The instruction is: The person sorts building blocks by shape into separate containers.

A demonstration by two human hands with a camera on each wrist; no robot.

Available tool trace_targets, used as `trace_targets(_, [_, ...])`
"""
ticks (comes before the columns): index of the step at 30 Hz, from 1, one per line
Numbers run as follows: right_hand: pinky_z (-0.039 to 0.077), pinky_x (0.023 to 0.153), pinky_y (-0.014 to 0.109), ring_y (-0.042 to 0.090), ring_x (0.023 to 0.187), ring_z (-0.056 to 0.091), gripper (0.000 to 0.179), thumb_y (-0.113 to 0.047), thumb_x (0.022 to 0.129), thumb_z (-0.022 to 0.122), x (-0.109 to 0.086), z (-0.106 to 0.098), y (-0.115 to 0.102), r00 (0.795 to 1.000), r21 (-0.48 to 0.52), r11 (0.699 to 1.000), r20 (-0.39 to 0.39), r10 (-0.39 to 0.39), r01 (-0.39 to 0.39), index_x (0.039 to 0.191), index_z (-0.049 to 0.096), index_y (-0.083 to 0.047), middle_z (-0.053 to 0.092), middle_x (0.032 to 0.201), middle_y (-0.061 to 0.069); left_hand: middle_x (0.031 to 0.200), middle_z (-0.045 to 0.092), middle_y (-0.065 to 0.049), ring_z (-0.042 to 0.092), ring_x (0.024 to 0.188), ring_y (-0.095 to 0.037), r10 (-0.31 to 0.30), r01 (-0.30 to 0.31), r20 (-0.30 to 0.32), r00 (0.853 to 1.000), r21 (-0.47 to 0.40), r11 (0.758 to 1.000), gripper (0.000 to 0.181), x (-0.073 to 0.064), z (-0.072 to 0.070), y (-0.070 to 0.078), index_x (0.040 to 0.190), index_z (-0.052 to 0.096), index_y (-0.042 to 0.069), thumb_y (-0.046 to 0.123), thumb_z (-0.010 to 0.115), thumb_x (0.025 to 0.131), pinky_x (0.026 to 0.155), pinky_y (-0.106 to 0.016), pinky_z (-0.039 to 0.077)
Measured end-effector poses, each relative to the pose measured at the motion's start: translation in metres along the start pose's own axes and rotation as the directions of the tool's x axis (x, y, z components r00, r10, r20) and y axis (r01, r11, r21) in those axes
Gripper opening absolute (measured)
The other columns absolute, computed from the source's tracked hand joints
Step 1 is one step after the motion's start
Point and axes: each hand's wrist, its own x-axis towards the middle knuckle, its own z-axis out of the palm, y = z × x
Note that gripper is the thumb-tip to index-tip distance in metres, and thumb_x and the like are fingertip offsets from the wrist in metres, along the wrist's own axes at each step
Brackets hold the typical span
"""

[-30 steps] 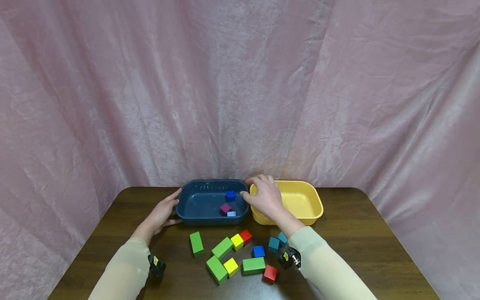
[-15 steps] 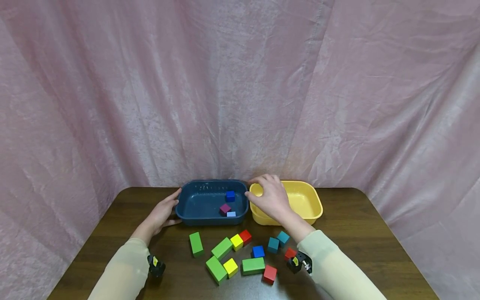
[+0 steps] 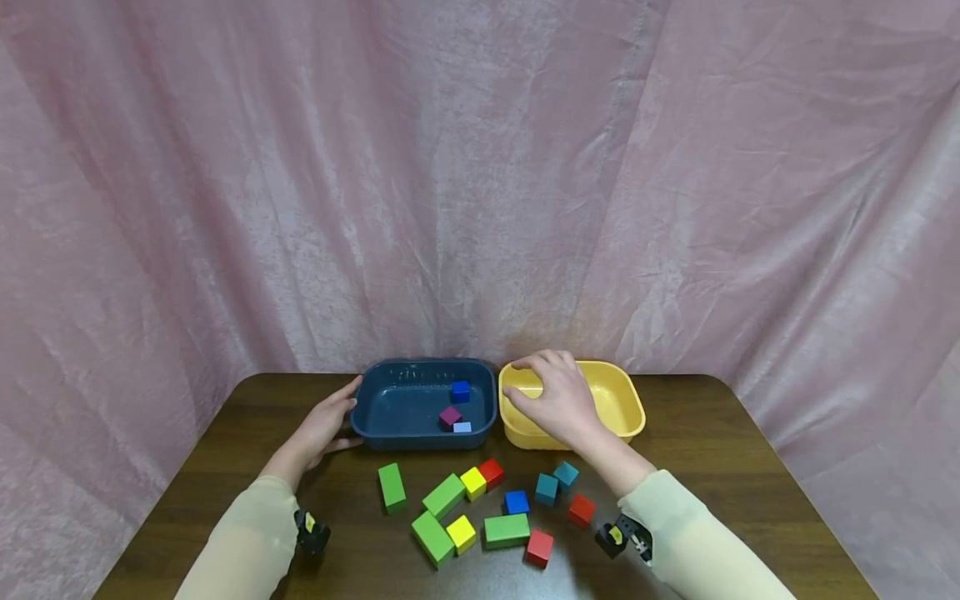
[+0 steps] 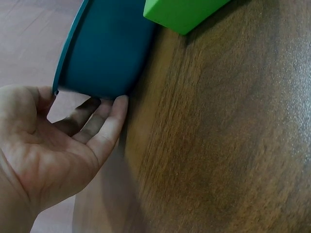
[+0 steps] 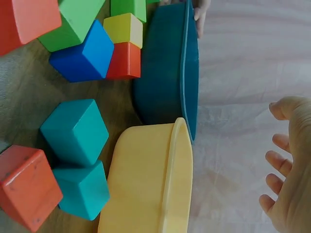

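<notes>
My left hand [image 3: 324,427] rests its fingertips against the left end of the dark blue tub [image 3: 405,438], its fingers spread along the wall. In the left wrist view the fingers [image 4: 107,131] reach under the tub's rim near the table. Inside the tub lie a blue cube [image 3: 461,392], a purple cube [image 3: 450,417] and a pale blue block [image 3: 462,427]. My right hand [image 3: 558,400] hovers over the left part of the yellow tub [image 3: 637,417], thumb and fingers apart with nothing between them. The right wrist view shows the same hand [image 5: 291,160] above the rim level, fingers loosely bent.
In front of the tubs lie several green blocks [image 3: 507,532], yellow cubes [image 3: 461,534], red cubes [image 3: 539,549], teal cubes [image 3: 547,489] and a blue cube [image 3: 517,503]. The two tubs stand side by side. A pink curtain [image 3: 480,183] hangs behind the wooden table [image 3: 720,500].
My right hand has moved right, from the blue tub's right end to over the yellow tub. A red cube at the right has come into view from behind its wrist. The left hand stays in place.
</notes>
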Motion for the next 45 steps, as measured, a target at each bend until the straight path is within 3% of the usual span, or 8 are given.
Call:
trace_targets(13, [0.044,0.099,0.048,0.025,0.119,0.052,0.041,-0.045,0.088,0.077,-0.027,-0.012,0.003,1.000,0.034,0.999,-0.020,0.005,-0.004,0.118,0.074,-0.018,0.067,0.121,-0.001,0.169,0.012,-0.018,0.042,0.140,-0.045,0.023,-0.023,0.009,1.000,-0.002,1.000,0.056,0.002,-0.001,0.002,0.166,0.016,0.033,0.023,0.031,0.113,0.096,-0.054,0.053])
trace_targets(28, [0.042,0.098,0.045,0.022,0.119,0.051,0.039,-0.035,0.084,0.084,-0.071,-0.029,0.013,0.996,0.058,0.997,-0.080,-0.048,0.053,0.117,0.075,-0.017,0.067,0.118,-0.005,0.170,0.009,-0.017,0.038,0.142,-0.046,0.027,-0.027,0.005,1.000,0.005,1.000,0.056,0.003,-0.001,0.002,0.166,0.015,0.033,0.022,0.030,0.112,0.097,-0.055,0.052])
trace_targets(35, [0.046,0.093,0.047,0.020,0.117,0.052,0.040,-0.032,0.080,0.087,-0.097,-0.034,0.020,0.994,0.008,0.999,-0.101,-0.050,0.051,0.116,0.075,-0.017,0.066,0.116,-0.007,0.170,0.009,-0.017,0.037,0.142,-0.046,0.031,-0.031,0.001,1.000,0.014,0.999,0.056,0.002,0.001,0.001,0.166,0.016,0.032,0.023,0.030,0.112,0.097,-0.055,0.053])
trace_targets(45, [0.040,0.094,0.041,0.018,0.112,0.054,0.039,-0.029,0.075,0.090,-0.134,-0.036,0.040,0.989,-0.052,0.997,-0.135,-0.063,0.056,0.110,0.075,-0.022,0.066,0.110,-0.012,0.170,0.009,-0.018,0.037,0.142,-0.046,0.033,-0.033,0.001,0.999,0.018,0.999,0.056,-0.001,0.001,-0.002,0.166,0.015,0.033,0.023,0.030,0.113,0.097,-0.054,0.053])
